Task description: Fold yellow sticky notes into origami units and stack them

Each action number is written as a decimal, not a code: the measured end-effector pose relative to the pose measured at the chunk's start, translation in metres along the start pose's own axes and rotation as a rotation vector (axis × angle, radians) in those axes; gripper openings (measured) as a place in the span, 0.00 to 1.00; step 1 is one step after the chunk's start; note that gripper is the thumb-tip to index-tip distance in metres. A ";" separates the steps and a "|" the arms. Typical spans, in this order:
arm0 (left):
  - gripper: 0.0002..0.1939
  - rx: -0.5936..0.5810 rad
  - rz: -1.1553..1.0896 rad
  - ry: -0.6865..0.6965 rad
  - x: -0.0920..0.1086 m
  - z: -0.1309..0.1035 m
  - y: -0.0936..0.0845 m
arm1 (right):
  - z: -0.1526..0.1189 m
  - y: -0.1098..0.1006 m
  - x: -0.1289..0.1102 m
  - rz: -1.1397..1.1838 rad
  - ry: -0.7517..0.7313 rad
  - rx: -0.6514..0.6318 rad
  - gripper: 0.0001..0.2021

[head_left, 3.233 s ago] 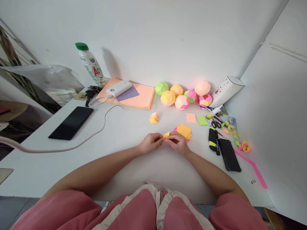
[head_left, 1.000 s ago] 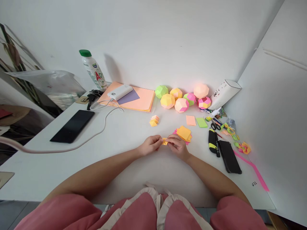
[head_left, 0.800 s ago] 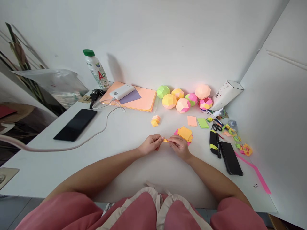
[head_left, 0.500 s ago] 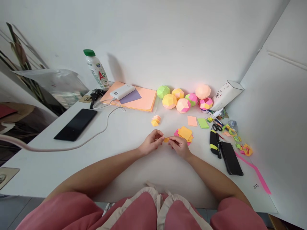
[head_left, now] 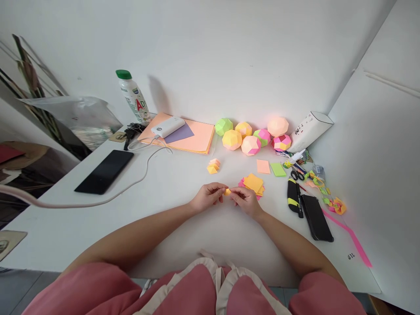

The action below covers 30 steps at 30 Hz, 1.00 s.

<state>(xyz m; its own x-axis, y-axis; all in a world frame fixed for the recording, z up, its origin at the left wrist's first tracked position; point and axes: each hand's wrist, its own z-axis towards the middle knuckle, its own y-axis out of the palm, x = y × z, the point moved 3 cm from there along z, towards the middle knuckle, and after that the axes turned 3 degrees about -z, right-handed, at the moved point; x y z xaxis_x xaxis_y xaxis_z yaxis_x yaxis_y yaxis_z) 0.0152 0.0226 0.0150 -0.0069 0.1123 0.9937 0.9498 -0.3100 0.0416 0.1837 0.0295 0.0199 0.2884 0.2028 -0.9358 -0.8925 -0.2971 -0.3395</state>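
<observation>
Left hand (head_left: 207,197) curled lower, pinching yellow paper (head_left: 227,192) with right hand (head_left: 246,201), desk edge (head_left: 39,267) apart

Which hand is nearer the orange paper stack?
Right. The right hand is at the near-left side of the orange paper stack; the left hand is farther left, past the small yellow paper.

head cam | pos: abv near side of desk (head_left: 177,188) | fwd+dn twd wall (head_left: 210,57) | mid rng
</observation>
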 end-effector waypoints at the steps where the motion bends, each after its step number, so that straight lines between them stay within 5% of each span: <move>1: 0.21 0.003 0.002 -0.005 -0.001 0.000 0.000 | 0.000 0.000 0.000 -0.002 -0.003 0.000 0.10; 12: 0.20 0.115 0.009 -0.012 0.005 -0.001 0.000 | 0.001 0.000 0.002 0.034 0.082 -0.006 0.10; 16: 0.17 0.199 0.142 0.129 0.005 -0.002 0.000 | 0.002 -0.002 0.003 0.065 0.101 0.044 0.11; 19: 0.15 0.116 0.511 0.362 0.004 -0.004 0.007 | 0.002 -0.002 0.004 0.105 0.102 0.069 0.11; 21: 0.15 -0.048 0.821 0.488 0.000 -0.007 0.015 | 0.002 -0.003 0.004 0.116 0.090 0.082 0.11; 24: 0.27 -0.145 1.166 0.532 -0.007 -0.013 0.022 | 0.002 -0.003 0.004 0.099 0.075 0.095 0.11; 30: 0.40 -0.209 1.270 0.511 -0.008 -0.017 0.024 | 0.004 -0.001 0.000 0.032 0.074 0.085 0.11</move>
<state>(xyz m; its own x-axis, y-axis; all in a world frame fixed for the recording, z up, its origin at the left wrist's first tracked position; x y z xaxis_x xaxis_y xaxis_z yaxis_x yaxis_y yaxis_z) 0.0325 -0.0017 0.0096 0.6627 -0.6914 0.2878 0.3275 -0.0780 -0.9416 0.1833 0.0336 0.0203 0.2818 0.1239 -0.9514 -0.9269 -0.2210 -0.3033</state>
